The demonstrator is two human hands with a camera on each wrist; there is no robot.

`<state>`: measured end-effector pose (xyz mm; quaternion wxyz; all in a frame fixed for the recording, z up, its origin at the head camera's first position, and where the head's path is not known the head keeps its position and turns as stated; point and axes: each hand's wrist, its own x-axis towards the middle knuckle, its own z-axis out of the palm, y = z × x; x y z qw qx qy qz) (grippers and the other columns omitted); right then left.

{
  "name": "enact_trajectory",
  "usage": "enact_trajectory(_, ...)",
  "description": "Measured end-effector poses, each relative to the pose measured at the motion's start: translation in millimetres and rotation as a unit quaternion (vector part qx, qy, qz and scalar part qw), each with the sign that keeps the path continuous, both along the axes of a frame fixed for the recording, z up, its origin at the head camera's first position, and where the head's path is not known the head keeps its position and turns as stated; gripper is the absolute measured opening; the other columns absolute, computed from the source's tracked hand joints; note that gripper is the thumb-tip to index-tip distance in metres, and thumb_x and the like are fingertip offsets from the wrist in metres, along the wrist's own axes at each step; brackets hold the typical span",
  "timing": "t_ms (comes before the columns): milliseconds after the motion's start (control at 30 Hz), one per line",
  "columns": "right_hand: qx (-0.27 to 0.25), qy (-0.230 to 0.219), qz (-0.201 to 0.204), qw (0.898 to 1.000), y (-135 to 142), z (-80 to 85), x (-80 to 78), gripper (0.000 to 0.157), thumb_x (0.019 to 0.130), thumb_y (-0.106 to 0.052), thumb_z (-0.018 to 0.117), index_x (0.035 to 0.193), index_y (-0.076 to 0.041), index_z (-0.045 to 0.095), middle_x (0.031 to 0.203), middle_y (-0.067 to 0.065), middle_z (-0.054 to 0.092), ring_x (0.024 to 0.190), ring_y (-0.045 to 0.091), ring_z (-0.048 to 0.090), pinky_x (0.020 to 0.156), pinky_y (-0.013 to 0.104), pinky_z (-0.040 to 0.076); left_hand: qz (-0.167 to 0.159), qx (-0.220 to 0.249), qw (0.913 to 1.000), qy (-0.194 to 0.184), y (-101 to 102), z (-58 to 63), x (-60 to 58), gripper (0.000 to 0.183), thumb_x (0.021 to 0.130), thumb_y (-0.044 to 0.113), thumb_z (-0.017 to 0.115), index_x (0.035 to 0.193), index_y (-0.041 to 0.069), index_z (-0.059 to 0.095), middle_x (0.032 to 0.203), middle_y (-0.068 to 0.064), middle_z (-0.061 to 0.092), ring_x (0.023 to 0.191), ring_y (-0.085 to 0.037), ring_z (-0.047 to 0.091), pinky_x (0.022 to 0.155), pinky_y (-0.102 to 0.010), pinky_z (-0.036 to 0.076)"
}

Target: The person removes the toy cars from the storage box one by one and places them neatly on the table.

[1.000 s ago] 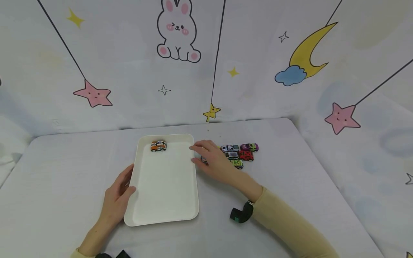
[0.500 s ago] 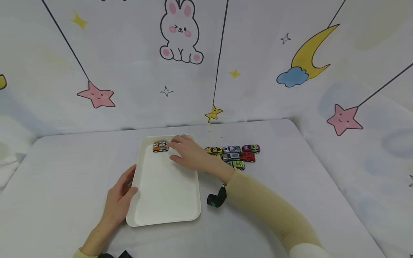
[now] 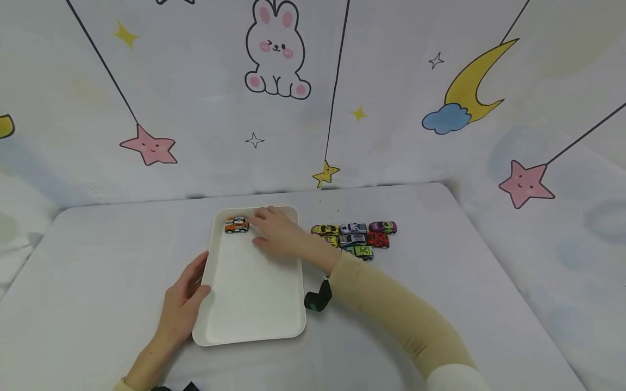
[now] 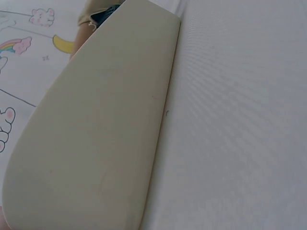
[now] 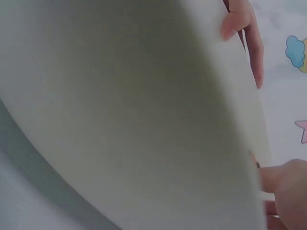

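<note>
A white tray (image 3: pixel 254 304) lies on the table, and an orange toy car (image 3: pixel 237 225) stands in its far left corner. My right hand (image 3: pixel 259 229) reaches over the tray's far end, fingers curled down right beside the orange car. The toy car it carried over is hidden under them. My left hand (image 3: pixel 197 281) holds the tray's left rim, thumb on top. The left wrist view shows only the tray (image 4: pixel 96 143) from the side and the table (image 4: pixel 240 120). In the right wrist view the tray (image 5: pixel 120 96) fills the frame, with fingers (image 5: pixel 288 189) at its edge.
Several small toy cars (image 3: pixel 357 236) stand in a cluster on the table right of the tray. A black wrist strap (image 3: pixel 317 298) hangs under my right forearm. A printed backdrop with a rabbit, stars and a moon closes off the table's far side.
My right hand left the car cluster with one car and moved left over the tray's far end. The orange car has shifted slightly toward the corner. My left hand has not moved.
</note>
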<state>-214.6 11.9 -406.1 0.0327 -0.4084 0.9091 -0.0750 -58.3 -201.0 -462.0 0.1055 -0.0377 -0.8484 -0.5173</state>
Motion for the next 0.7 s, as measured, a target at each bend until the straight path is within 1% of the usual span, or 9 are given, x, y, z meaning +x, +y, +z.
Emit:
enact_trajectory(100,0.008,0.013,0.005,1.000,-2,2.4,-1.3,0.049,0.099,-0.030,0.061,0.144,-0.013,0.053,0.139,0.006,0.055,0.126,0.022,0.050,0.111,0.035,0.039,0.003,-0.002,1.0000,-0.002,0,0.7,0.5,0.064,0.094,-0.007,0.050,0.153,0.016,0.041,0.147,-0.021,0.051,0.120,0.011,0.048,0.093,-0.001,0.038)
enact_trajectory(167,0.021,0.017,0.014,1.000,-5,5.8,-1.5,0.049,0.099,-0.031,0.062,0.144,-0.014,0.053,0.142,0.005,0.054,0.128,0.022,0.049,0.110,0.035,0.041,0.001,0.000,1.0000,-0.004,0,0.9,0.9,0.063,0.094,-0.006,0.050,0.153,0.015,0.041,0.147,-0.020,0.051,0.124,-0.002,0.053,0.092,-0.002,0.039)
enact_trajectory(267,0.045,0.017,0.030,0.998,-8,10.7,-2.0,0.051,0.099,-0.032,0.062,0.146,-0.015,0.050,0.148,0.004,0.051,0.134,0.022,0.047,0.112,0.037,0.041,-0.002,0.003,1.0000,-0.008,1,0.9,1.4,0.062,0.094,-0.005,0.050,0.153,0.014,0.041,0.147,-0.020,0.051,0.125,-0.027,0.057,0.091,-0.003,0.041)
enact_trajectory(333,0.059,0.016,0.042,0.997,-11,13.4,-2.2,0.053,0.099,-0.032,0.062,0.147,-0.015,0.049,0.151,0.003,0.049,0.136,0.022,0.046,0.112,0.037,0.042,-0.003,0.004,1.0000,-0.007,1,0.6,1.6,0.063,0.094,-0.006,0.050,0.153,0.014,0.042,0.147,-0.020,0.052,0.123,-0.035,0.057,0.091,-0.004,0.042)
enact_trajectory(400,0.066,0.014,0.049,0.997,-13,14.9,-2.4,0.052,0.099,-0.030,0.062,0.148,-0.016,0.048,0.152,0.002,0.048,0.137,0.021,0.046,0.112,0.037,0.041,-0.001,0.003,1.0000,-0.007,1,0.4,1.7,0.063,0.094,-0.005,0.050,0.153,0.015,0.042,0.147,-0.019,0.052,0.122,-0.029,0.059,0.090,-0.004,0.042)
enact_trajectory(467,0.074,0.015,0.053,0.996,-15,15.8,-2.7,0.052,0.100,-0.028,0.061,0.149,-0.018,0.047,0.151,0.002,0.048,0.135,0.021,0.047,0.112,0.037,0.042,0.000,0.004,1.0000,-0.006,1,0.2,1.5,0.063,0.093,-0.006,0.050,0.152,0.016,0.042,0.146,-0.018,0.053,0.121,-0.015,0.060,0.089,-0.003,0.042)
enact_trajectory(567,0.087,0.020,0.050,0.995,-18,16.9,-2.7,0.051,0.100,-0.028,0.061,0.149,-0.020,0.047,0.146,0.001,0.051,0.130,0.019,0.049,0.109,0.034,0.044,-0.001,0.005,1.0000,-0.003,1,-0.2,1.1,0.064,0.093,-0.006,0.051,0.152,0.016,0.043,0.146,-0.018,0.053,0.116,0.005,0.055,0.088,-0.003,0.042)
enact_trajectory(633,0.097,0.025,0.047,0.994,-21,16.3,-2.9,0.051,0.100,-0.029,0.060,0.148,-0.021,0.048,0.141,0.001,0.052,0.124,0.018,0.051,0.105,0.032,0.045,-0.002,0.009,1.0000,0.002,0,-0.1,0.6,0.064,0.093,-0.007,0.051,0.152,0.016,0.044,0.146,-0.018,0.053,0.115,0.009,0.053,0.089,-0.003,0.043)
enact_trajectory(700,0.101,0.029,0.043,0.994,-23,15.6,-2.7,0.050,0.099,-0.030,0.061,0.147,-0.021,0.050,0.136,0.001,0.053,0.118,0.017,0.052,0.103,0.029,0.046,-0.002,0.011,0.9999,0.006,0,0.1,0.1,0.063,0.093,-0.007,0.051,0.151,0.016,0.044,0.145,-0.017,0.054,0.116,0.009,0.054,0.089,-0.005,0.044)
